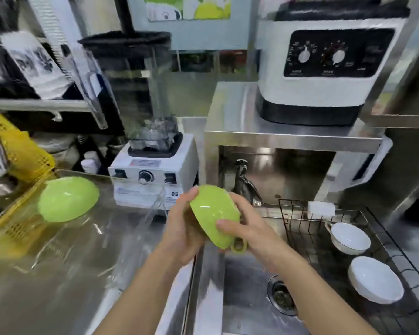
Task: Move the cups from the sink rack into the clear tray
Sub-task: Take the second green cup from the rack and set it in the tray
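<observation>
Both hands, left hand (183, 228) and right hand (248, 228), grip a green cup (214, 213), fingers wrapped round it, above the sink's left rim. A second green cup (68, 199) lies inside the clear tray (58, 250) on the bench. The tray's walls blur; the rack (324, 240) is cut off at right.

Steel counter (87, 298) bears clear tray (58, 238) (blurred) and blender (153, 175).

The green cup (214, 213) looks glossy and smooth (glazed ceramic, apparently). The sink (247, 308) is brushed steel. The clear tray (58, 250) is shiny transparent plastic; the rack (300, 228) is black wire.
</observation>
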A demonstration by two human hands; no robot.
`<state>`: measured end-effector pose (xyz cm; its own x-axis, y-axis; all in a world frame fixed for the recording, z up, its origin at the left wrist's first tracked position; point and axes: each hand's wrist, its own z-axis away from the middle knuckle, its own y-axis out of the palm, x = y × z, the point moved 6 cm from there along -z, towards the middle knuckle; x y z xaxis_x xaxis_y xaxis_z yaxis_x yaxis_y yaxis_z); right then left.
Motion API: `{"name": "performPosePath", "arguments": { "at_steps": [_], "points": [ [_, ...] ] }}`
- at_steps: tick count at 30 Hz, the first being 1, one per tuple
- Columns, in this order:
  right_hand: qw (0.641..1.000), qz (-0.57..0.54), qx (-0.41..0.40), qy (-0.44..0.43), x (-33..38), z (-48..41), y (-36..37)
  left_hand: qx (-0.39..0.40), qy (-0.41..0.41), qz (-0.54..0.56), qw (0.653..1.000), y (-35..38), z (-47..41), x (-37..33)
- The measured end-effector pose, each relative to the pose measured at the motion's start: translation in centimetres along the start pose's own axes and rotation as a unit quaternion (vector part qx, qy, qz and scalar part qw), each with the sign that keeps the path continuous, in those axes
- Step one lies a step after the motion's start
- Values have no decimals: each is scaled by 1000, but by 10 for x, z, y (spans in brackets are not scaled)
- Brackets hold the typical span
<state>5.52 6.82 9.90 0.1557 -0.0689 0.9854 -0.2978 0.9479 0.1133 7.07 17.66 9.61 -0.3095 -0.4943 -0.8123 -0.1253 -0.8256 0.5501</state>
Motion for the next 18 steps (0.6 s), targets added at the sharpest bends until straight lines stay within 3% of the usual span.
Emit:
{"name": "performPosePath", "arguments": {
  "at_steps": [3, 6, 9, 11, 13, 16, 18],
  "points": [
    [991, 114, 28, -63, 22, -3, 37, 27, 34, 9, 999, -20, 18, -31],
    [985, 126, 5, -116, 39, -7, 74, 51, 68, 6, 996, -36, 33, -66],
    [979, 146, -39, -139, 47, -21, 102, -7, 149, -66, 987, -59, 45, -102],
    [971, 180, -73, -143, 48, -33, 115, -89, 237, -199, 947, -79, 54, -126],
    [958, 232, -88, -146, 49, -42, 128, -142, 311, -322, 883, -94, 66, -144],
    [936, 310, -87, -142, 49, -57, 144, -134, 339, -469, 805, -103, 72, -149],
    [924, 349, -84, -135, 48, -67, 152, -125, 336, -528, 770, -110, 72, -146]
  ]
}}
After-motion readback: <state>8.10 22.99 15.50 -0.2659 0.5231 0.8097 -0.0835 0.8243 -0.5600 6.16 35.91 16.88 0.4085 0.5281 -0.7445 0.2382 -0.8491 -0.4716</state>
